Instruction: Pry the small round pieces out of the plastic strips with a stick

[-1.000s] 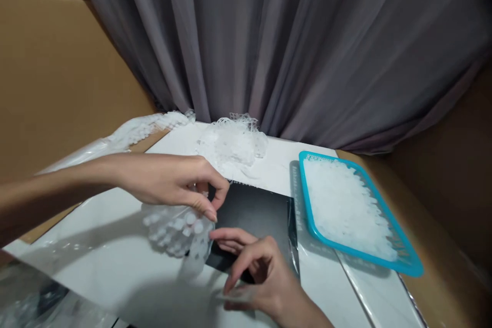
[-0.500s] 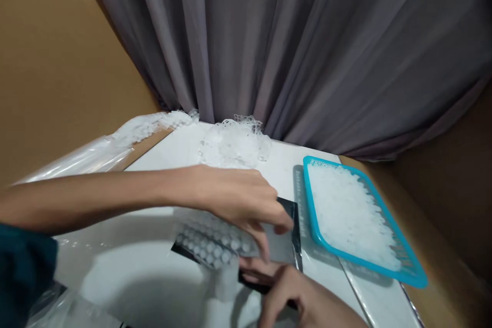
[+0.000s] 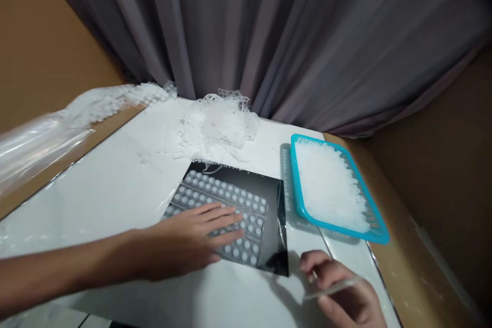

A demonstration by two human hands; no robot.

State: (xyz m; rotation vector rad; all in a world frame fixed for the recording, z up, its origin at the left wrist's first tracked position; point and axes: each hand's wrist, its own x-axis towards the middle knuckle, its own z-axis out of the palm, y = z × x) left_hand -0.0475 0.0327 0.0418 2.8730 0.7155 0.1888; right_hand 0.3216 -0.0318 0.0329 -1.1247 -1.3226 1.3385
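Observation:
My left hand (image 3: 200, 230) lies flat, fingers stretched, on rows of clear strips with round white dots (image 3: 230, 192). The strips lie side by side on a black sheet (image 3: 273, 205), and the hand covers part of the lower rows. To the right of the sheet, my right hand (image 3: 346, 292) is curled around a thin, translucent strip-like piece (image 3: 334, 288), blurred by motion. A blue basket (image 3: 338, 234) filled with small white translucent pieces (image 3: 330, 184) stands beyond the right hand.
Tangled clear plastic scraps (image 3: 223, 123) are heaped at the back of the white table (image 3: 111, 164). Along the left edge lies a long clear plastic bag (image 3: 42, 143) with white bumpy material (image 3: 123, 98). A grey curtain (image 3: 215, 25) hangs behind; cardboard walls (image 3: 42, 56) flank the table.
My left hand has drawn back and down from the sheet's right side and flattened onto the dotted strips. My right hand has moved right, off the sheet. The view has shifted.

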